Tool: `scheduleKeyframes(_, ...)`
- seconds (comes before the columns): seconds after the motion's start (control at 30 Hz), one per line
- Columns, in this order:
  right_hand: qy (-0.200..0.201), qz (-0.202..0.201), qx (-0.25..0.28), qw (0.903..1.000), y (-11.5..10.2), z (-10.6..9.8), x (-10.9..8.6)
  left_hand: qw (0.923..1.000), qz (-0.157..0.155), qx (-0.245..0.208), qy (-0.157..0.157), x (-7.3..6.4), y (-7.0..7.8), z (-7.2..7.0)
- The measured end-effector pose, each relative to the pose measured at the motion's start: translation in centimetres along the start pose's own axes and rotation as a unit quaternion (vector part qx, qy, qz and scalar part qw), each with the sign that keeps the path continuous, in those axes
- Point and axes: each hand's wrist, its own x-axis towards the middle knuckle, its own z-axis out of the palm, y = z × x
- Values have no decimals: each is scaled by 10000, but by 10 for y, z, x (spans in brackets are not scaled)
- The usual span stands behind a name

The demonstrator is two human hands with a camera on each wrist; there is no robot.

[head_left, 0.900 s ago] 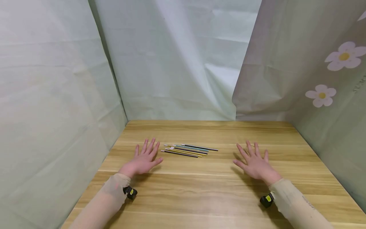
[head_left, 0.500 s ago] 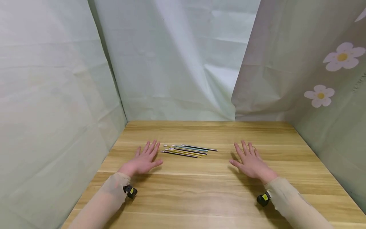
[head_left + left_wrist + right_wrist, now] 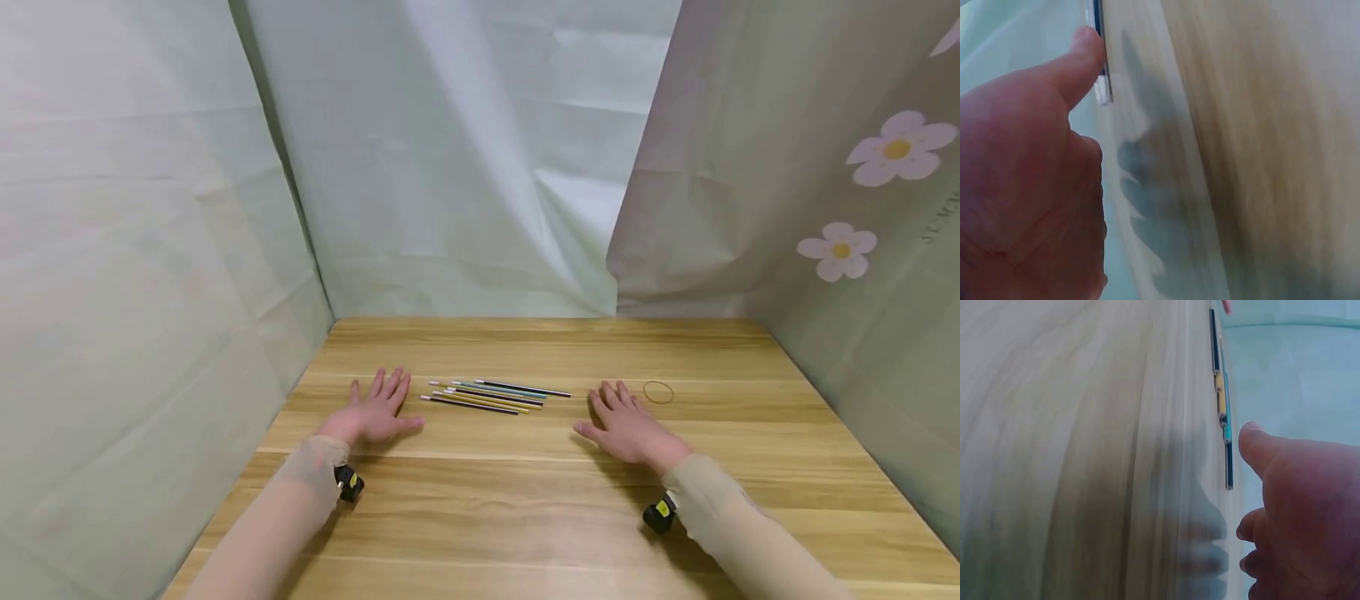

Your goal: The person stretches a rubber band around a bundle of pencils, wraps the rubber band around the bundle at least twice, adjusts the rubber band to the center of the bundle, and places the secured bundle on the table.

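As we read the head view, the pencils [image 3: 495, 397] lie in a loose bunch just below centre frame, on the wooden table [image 3: 480, 508]. Long axes run roughly left to right, right ends dipping slightly toward the bottom of the frame. White eraser ends all point left, toward the left hand [image 3: 372, 414]; plain ends point right, toward the right hand [image 3: 628, 431]. We see black, yellow and teal ones, near parallel, staggered, some overlapping, so we can't count them safely.

Left hand, left of the bunch: fingers straight and spread, thumb out toward the pencils, grasping nothing. Right hand, right of the bunch: fingers extended, thumb out to the left, also grasping nothing. We can't tell whether fingertips touch the table. Just right of the right hand we have a thin rubber band [image 3: 658, 403], lying as a loop.

In the left wrist view we get one white pencil end beside the thumb; the rest is partly covered by the thumb and cut by the top edge. In the right wrist view the pencils run nearly upright at upper right, foreshortened and blended together; a pink bit at the top edge is too cropped to identify.
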Motion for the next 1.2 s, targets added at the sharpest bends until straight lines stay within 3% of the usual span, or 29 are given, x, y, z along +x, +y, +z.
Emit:
scheduleKeyframes(0.13,-67,13,-128,9999,-6,2,7,9996,-177,201,-123,13,-13,7)
scheduleKeyframes(0.47,-165,152,-307,9993,-21,14,22,9991,-255,287,-201,23,-8,10)
scheduleKeyframes(0.77,-249,245,-404,9986,-33,19,27,9973,-342,582,-288,46,-9,19)
scheduleKeyframes(1.2,-158,165,-459,9987,-38,24,31,9971,-314,612,-337,53,13,17)
